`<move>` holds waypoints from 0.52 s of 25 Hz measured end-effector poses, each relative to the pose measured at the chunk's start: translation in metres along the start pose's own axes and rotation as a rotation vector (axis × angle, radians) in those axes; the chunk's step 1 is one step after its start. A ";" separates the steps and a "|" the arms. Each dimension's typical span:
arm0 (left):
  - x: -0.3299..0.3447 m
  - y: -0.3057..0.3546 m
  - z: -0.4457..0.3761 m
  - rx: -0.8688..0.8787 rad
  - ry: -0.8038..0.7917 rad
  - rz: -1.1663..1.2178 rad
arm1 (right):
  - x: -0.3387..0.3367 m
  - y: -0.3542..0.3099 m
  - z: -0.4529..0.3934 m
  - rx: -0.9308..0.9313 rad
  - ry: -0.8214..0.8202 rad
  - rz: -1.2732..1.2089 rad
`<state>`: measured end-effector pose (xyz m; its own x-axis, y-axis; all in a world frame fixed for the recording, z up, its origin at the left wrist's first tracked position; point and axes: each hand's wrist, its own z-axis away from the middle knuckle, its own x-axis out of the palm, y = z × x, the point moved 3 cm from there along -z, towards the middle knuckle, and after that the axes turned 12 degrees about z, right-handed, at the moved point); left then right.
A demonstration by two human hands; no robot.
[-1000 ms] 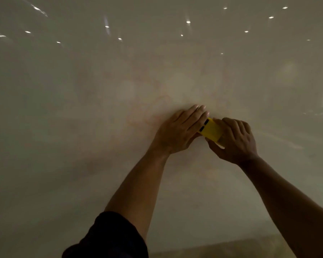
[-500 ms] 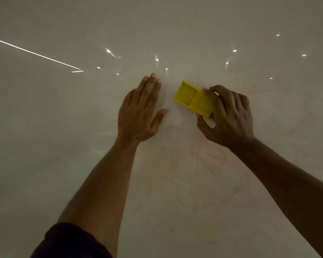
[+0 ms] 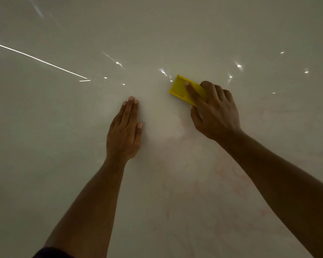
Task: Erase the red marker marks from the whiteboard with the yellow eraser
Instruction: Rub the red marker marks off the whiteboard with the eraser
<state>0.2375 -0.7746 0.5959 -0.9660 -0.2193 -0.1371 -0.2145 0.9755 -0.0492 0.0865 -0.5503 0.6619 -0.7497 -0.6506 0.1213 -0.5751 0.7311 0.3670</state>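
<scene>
The whiteboard [image 3: 63, 164] fills the whole view, glossy and dim. My right hand [image 3: 215, 112] grips the yellow eraser [image 3: 178, 87] and presses it flat on the board, index finger lying along its back. My left hand [image 3: 125, 133] rests flat on the board to the left of the eraser, fingers together, holding nothing. Faint smeared red marker marks [image 3: 229, 172] remain below and to the right of the hands, partly under my right forearm. A paler wiped patch [image 3: 175, 133] lies between the two hands.
Small bright light reflections [image 3: 239, 66] dot the upper board, and a long white streak [image 3: 37, 60] crosses the upper left. A dark sleeve [image 3: 50, 253] shows at the bottom left edge.
The view has shifted downward over the board. My hands were together a second ago; they have moved apart, the left hand sitting lower, the right hand keeping the eraser higher, index finger now stretched over it.
</scene>
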 end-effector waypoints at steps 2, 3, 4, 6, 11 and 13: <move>0.008 -0.006 0.001 -0.003 0.004 0.010 | 0.007 -0.009 -0.002 0.018 -0.002 0.016; 0.012 -0.009 0.002 -0.009 0.017 0.011 | 0.011 -0.013 -0.002 0.037 0.014 0.018; 0.016 -0.010 0.004 -0.014 0.038 0.007 | 0.013 -0.019 0.001 0.044 0.041 0.012; 0.021 -0.011 0.005 -0.007 0.082 -0.011 | 0.015 -0.039 0.013 -0.060 0.105 -0.021; 0.023 -0.015 0.006 0.011 0.093 -0.033 | 0.016 -0.038 0.008 -0.414 0.195 0.086; 0.023 -0.013 0.005 0.000 0.083 -0.016 | 0.014 -0.017 -0.015 -0.109 0.185 0.167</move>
<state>0.2188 -0.7923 0.5884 -0.9712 -0.2322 -0.0535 -0.2296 0.9720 -0.0510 0.0905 -0.5753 0.6710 -0.7527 -0.5567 0.3515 -0.4023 0.8115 0.4237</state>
